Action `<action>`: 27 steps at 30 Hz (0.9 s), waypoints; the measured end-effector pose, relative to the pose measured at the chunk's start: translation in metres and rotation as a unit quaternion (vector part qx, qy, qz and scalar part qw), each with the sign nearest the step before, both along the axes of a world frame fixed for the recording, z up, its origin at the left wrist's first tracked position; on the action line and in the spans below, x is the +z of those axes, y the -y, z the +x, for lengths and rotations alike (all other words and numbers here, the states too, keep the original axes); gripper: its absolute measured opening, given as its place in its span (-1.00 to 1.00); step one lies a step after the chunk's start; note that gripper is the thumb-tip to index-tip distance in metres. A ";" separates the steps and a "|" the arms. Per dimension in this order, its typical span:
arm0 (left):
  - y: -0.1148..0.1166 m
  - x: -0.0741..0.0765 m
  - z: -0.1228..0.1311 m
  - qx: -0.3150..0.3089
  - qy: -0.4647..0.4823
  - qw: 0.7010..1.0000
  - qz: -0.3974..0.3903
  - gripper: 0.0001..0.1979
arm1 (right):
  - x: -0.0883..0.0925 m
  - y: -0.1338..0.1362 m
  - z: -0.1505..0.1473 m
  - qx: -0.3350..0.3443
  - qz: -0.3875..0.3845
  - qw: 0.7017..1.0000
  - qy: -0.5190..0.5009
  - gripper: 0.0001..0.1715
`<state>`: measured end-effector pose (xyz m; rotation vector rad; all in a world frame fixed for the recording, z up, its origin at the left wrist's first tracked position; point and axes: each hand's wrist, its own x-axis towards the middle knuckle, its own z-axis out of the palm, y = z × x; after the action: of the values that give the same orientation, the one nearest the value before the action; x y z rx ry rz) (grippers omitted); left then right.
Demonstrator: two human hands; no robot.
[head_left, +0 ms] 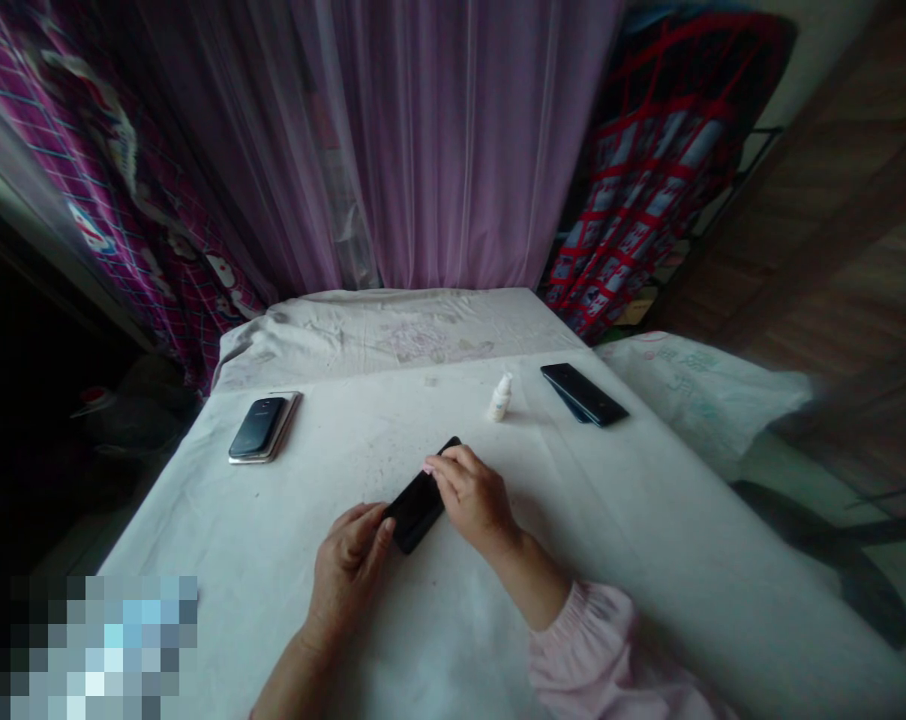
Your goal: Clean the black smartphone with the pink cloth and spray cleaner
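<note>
Left hand (352, 545) clasped round near end of black phone (415, 505), thumb along edge. Right hand (472, 495) nearly closed, fingertips pinching small pink piece (427, 467), material unclear, at phone's far end. Phone smooth, slab-shaped, slanted mid-table above white cloth (610, 560), softly creased. Beyond: white spray bottle (500, 400), upright, narrow-necked. Right sleeve (588, 645) pink, cuff gathered.
</note>
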<state>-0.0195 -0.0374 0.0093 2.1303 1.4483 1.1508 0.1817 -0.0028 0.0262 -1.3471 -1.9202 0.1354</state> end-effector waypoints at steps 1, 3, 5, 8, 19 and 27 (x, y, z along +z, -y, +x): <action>0.000 -0.001 0.000 0.000 -0.004 1.000 0.010 -0.72 | 0.000 -0.004 0.006 -0.019 0.000 1.000 0.001 -0.70; 0.000 -0.002 0.000 -0.003 -0.013 0.999 0.037 -0.74 | 0.001 -0.011 0.016 -0.052 0.004 0.999 0.005 -0.70; 0.000 -0.003 0.000 -0.006 -0.022 0.997 0.069 -0.77 | 0.002 -0.014 0.021 -0.074 0.008 0.997 0.006 -0.70; 0.000 -0.005 0.000 -0.014 -0.038 0.993 0.113 -0.79 | 0.005 -0.011 0.018 -0.077 0.004 0.997 0.002 -0.70; -0.003 -0.004 0.001 -0.014 -0.067 0.988 0.141 -0.77 | 0.011 0.036 -0.034 0.046 0.019 0.998 0.034 -0.74; -0.002 -0.003 0.005 -0.013 -0.061 0.990 0.128 -0.76 | 0.010 0.014 0.009 -0.034 0.024 0.998 0.038 -0.70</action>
<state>-0.0147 -0.0351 0.0061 2.4239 1.3813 1.2751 0.1911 -0.0165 0.0359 -1.4019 -1.9260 0.0047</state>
